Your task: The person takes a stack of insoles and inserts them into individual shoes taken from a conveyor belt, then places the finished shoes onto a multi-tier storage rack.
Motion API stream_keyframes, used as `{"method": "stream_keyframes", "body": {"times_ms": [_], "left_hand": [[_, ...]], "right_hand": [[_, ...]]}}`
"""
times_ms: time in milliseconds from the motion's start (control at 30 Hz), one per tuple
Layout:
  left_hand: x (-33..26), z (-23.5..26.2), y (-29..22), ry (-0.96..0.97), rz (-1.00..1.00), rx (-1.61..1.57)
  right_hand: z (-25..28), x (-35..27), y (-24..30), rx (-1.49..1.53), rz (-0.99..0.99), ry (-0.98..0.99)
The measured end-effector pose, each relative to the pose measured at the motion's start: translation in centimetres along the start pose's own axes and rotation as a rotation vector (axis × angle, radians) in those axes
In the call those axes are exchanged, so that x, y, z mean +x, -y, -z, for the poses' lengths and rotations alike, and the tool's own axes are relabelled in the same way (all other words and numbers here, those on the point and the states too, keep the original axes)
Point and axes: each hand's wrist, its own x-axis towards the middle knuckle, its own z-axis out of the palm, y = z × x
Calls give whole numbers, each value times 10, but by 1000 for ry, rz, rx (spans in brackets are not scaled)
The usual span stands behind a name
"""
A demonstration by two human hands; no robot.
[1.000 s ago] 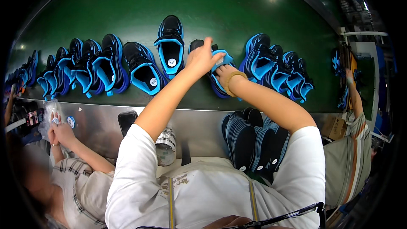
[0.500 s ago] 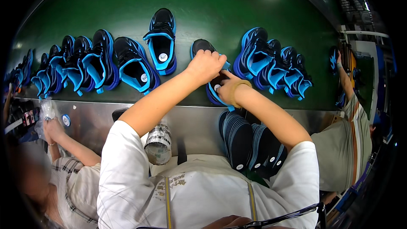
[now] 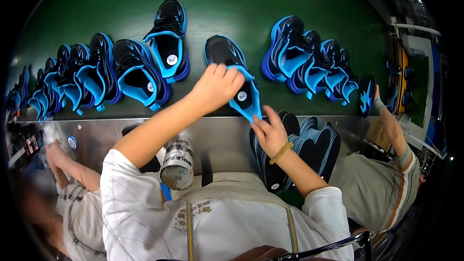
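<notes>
A black-and-blue sneaker (image 3: 226,50) stands on the green table in front of me, toe pointing away. My left hand (image 3: 217,88) is closed on the sneaker's tongue and collar. Its opening shows a dark insole with a round white sticker (image 3: 242,96). My right hand (image 3: 271,134), fingers apart, is at the heel, a fingertip at or just touching the light-blue heel edge. Another sneaker (image 3: 166,48) stands just left of it, also with a sticker inside.
Sneakers line the green table (image 3: 232,0), including a left row (image 3: 99,75) and a right group (image 3: 290,50). Striped dark insoles (image 3: 309,147) and a tape-wrapped cylinder (image 3: 178,164) are by the metal edge (image 3: 222,135). Co-workers flank me; the right one's hand holds a sneaker (image 3: 367,95).
My right hand has come out of the sneaker's opening and back to its heel, uncovering the sticker. My left hand has shifted slightly left and down. The left sneakers sit further left in view.
</notes>
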Motion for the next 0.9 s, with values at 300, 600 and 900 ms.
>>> {"method": "stream_keyframes", "body": {"times_ms": [300, 600, 900], "left_hand": [[3, 22, 31, 306, -66, 179], [52, 66, -7, 351, 365, -1094], [44, -3, -3, 962, -166, 57]], "right_hand": [[-11, 30, 10, 147, 153, -8], [-10, 44, 3, 113, 104, -101], [-13, 46, 0, 57, 122, -127]]}}
